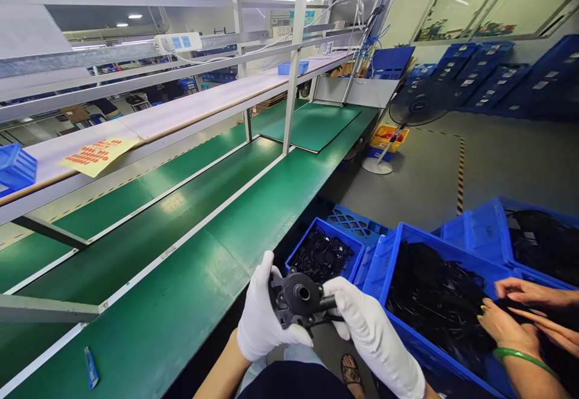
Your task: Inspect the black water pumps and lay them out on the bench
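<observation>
Both hands wear white gloves and hold one black plastic part (299,292) in front of my body. It has a round disc with a raised hollow hub, and a lobed housing behind it. My left hand (262,314) is closed around its left side, thumb along the lower edge. On the other side, my right hand (355,314) grips a short dark cylindrical stub (327,303) that sticks out to the right. Whether the stub belongs to the part or is separate I cannot tell. My fingers hide the back of the part.
A green-topped bench (190,302) with a blue utility knife (90,367) runs along my left. At right stand a blue crate (393,266) of black cables and a smaller blue bin (312,227). A co-worker's hands (515,320) reach over the crate. Farther off is a fan (418,105).
</observation>
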The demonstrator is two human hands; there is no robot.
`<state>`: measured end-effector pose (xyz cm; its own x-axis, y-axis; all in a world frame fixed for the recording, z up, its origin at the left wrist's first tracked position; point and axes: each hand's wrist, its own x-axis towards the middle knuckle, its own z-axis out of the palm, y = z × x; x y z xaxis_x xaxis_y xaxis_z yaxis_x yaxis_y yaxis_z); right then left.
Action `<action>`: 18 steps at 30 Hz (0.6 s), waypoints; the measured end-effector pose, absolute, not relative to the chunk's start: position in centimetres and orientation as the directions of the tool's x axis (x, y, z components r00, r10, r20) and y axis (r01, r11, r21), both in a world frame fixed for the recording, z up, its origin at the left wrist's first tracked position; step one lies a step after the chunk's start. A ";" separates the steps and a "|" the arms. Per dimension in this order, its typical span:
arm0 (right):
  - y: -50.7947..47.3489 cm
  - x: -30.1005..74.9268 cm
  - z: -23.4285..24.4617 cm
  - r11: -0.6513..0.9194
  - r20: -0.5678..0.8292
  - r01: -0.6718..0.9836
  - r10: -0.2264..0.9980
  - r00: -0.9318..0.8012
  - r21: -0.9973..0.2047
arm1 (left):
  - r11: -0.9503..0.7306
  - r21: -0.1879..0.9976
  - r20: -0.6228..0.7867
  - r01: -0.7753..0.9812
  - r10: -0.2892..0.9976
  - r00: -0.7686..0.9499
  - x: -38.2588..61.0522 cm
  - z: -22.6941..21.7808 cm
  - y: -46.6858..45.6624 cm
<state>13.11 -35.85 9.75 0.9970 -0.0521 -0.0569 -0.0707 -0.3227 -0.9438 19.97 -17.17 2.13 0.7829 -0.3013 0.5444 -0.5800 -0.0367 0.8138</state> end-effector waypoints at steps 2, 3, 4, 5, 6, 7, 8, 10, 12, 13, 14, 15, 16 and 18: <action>-35.7 13.5 9.6 -0.366 -0.068 -0.100 -0.100 0.993 -0.925 | -0.059 0.827 0.521 -0.559 -0.297 0.801 19.5 2.7 -17.0; -35.7 13.7 9.6 -0.367 -0.072 -0.109 -0.113 0.991 -0.924 | -0.074 0.842 0.495 -0.535 -0.291 0.819 19.2 3.1 -16.9; -35.6 13.9 9.6 -0.350 -0.075 -0.113 -0.122 0.990 -0.930 | -0.088 0.866 0.452 -0.493 -0.285 0.845 18.9 3.7 -16.8; -35.4 14.0 9.8 -0.322 -0.080 -0.115 -0.117 0.990 -0.940 | -0.093 0.900 0.386 -0.425 -0.280 0.879 18.6 4.2 -16.7; -35.3 14.0 10.0 -0.284 -0.090 -0.116 -0.101 0.991 -0.952 | -0.068 0.942 0.299 -0.329 -0.275 0.914 18.3 4.8 -16.7; -35.2 14.0 10.2 -0.242 -0.103 -0.118 -0.073 0.992 -0.963 | 0.002 0.980 0.192 -0.199 -0.277 0.942 18.2 5.2 -16.7; -35.1 14.1 10.5 -0.205 -0.120 -0.127 -0.044 0.992 -0.970 | 0.102 0.993 0.082 -0.054 -0.292 0.953 18.2 5.6 -16.7; -34.9 14.2 11.1 -0.168 -0.167 -0.165 -0.002 0.986 -0.972 | 0.293 0.937 -0.078 0.189 -0.352 0.933 18.4 6.0 -16.9; -34.4 14.7 11.4 -0.193 -0.187 -0.177 0.033 0.982 -0.965 | 0.387 0.876 -0.129 0.289 -0.389 0.912 18.8 6.1 -17.0; -34.0 15.1 11.5 -0.223 -0.189 -0.171 0.065 0.980 -0.960 | 0.396 0.869 -0.129 0.295 -0.393 0.910 19.0 6.3 -17.0; -33.4 15.5 11.5 -0.257 -0.192 -0.161 0.102 0.976 -0.953 | 0.399 0.871 -0.123 0.287 -0.389 0.913 19.1 6.5 -16.8; -32.7 15.9 11.6 -0.279 -0.187 -0.140 0.151 0.971 -0.950 | 0.406 0.870 -0.115 0.280 -0.384 0.916 19.1 6.8 -16.5; -31.9 16.3 11.7 -0.287 -0.174 -0.113 0.198 0.965 -0.951 | 0.411 0.872 -0.104 0.267 -0.377 0.920 19.2 7.3 -16.1; -30.3 16.9 12.7 -0.264 -0.140 -0.069 0.261 0.955 -0.962 | 0.375 0.902 -0.061 0.212 -0.374 0.925 19.7 8.4 -15.0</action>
